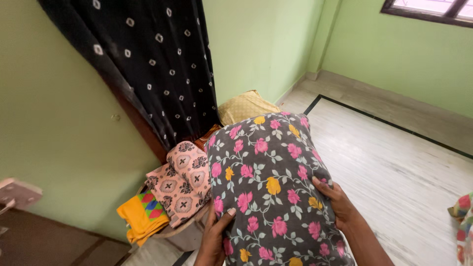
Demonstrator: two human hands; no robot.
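- The left hand [215, 237] grips the left edge of a dark floral pillow [268, 182], thumb on the front.
- The right hand [340, 202] clasps the pillow's right edge, fingers curled over the fabric.
- The pillow is held up in the air between both hands, in the middle of the view.
- Just left of it lies a pink patterned cloth [180, 184] over a yellow cloth [142, 215].
- Behind is a yellow cushion [245, 106] and a black dotted curtain [152, 59].
- To the right, the pale floor [399, 172] is open as far as the green wall [409, 54].
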